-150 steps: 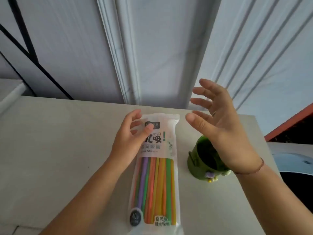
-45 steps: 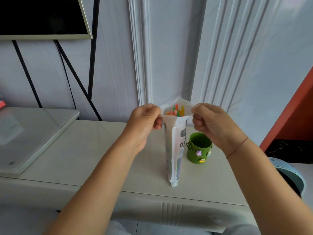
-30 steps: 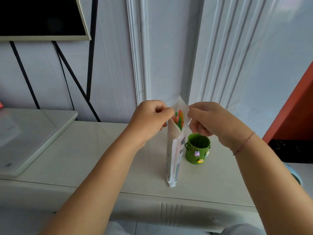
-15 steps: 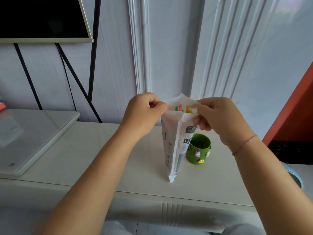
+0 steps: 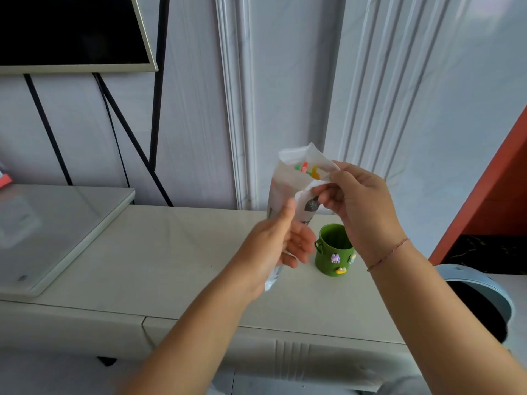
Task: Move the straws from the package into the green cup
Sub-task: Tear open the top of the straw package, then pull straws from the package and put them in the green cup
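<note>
1. Both hands work an opened package [image 5: 288, 183] of straws [image 5: 306, 170] above a pale tabletop [image 5: 171, 252]: the right hand [image 5: 359, 206] pinches the torn top edge between thumb and fingers, while the left hand [image 5: 281, 243] sits against the package's middle, fingers loosely curled, its hold only partly visible.
2. Coloured straw tips, green, red and yellow, show just inside the mouth; none has left the package.
3. Standing upright just to the right of the package's lower end, below the right hand, is the green cup [image 5: 333, 250], empty as far as its interior shows, with small charms on its wall.
4. Risk, judged from here: the package is soft and held upright, so tipping it too fast could spill the bundle past the cup's narrow mouth.
5. A second hazard is the light cup itself, which long straws or a wrist could topple.
6. Farther out sit a glass-topped surface [image 5: 57, 229] at left and a round bin [image 5: 479, 303] at right.
</note>
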